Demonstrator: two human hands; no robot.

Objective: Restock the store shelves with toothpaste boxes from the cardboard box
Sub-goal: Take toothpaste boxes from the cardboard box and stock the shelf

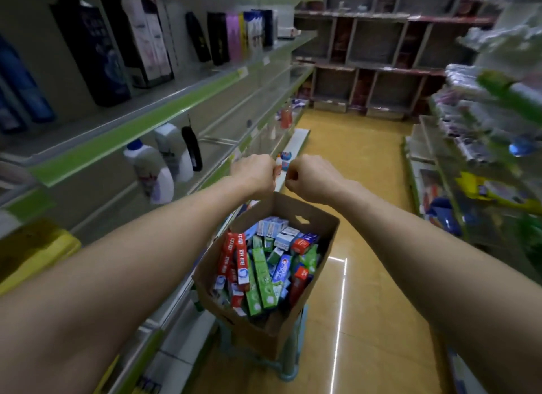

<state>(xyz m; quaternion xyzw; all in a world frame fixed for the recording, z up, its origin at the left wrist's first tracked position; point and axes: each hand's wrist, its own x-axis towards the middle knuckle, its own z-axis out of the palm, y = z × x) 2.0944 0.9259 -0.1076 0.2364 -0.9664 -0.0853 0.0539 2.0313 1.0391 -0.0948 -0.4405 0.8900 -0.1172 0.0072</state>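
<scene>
An open cardboard box [318, 272] stands on a teal stool [286, 367] in the aisle, beside the left shelving. It is filled with several toothpaste boxes [259, 276] in red, green and blue, lying loosely at angles. Both my arms reach forward over the box. My left hand [254, 174] and my right hand [311, 177] hover side by side just above the box's far corner, fingers curled into fists. I see only the backs of the hands, and nothing shows in either one.
The left shelving [164, 100] carries shampoo bottles above and white detergent bottles [152, 173] below, with bare stretches further along. Right shelves [469, 135] hold wrapped packs. Wooden cubbies [378, 41] close the aisle's far end. The yellow floor [360, 188] runs between.
</scene>
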